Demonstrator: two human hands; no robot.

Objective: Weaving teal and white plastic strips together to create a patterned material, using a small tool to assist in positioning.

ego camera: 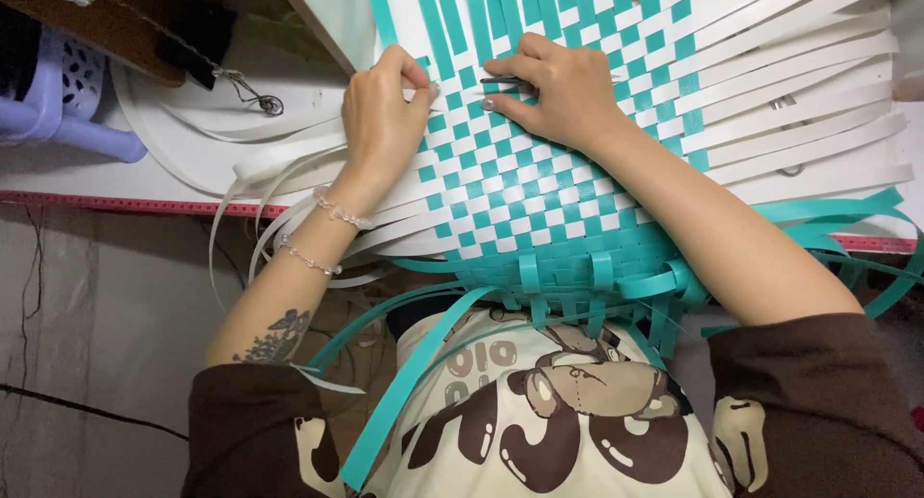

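A person bends over a half-woven mat [539,185] of teal and white plastic strips, spread across a white tabletop [144,176] in the upper centre of the frame. The left hand [383,108], wrist ringed by two bead bracelets [322,236], curls at the mat's left edge, thumb and forefinger pinched shut on the end of a white strip [289,156]. The right hand [563,89] lies knuckles-up on the weave near the top centre, fingers bent and closed on a thin dark tool [505,80] that lies roughly level and points toward the left hand. The mat's long axis runs from the person's chest at lower centre up toward the top edge; loose white strips [808,103] fan out to the upper right, and loose teal strips [404,383] trail off the near edge over the printed shirt [568,411]. A lilac plastic basket [58,94] sits at far upper left.
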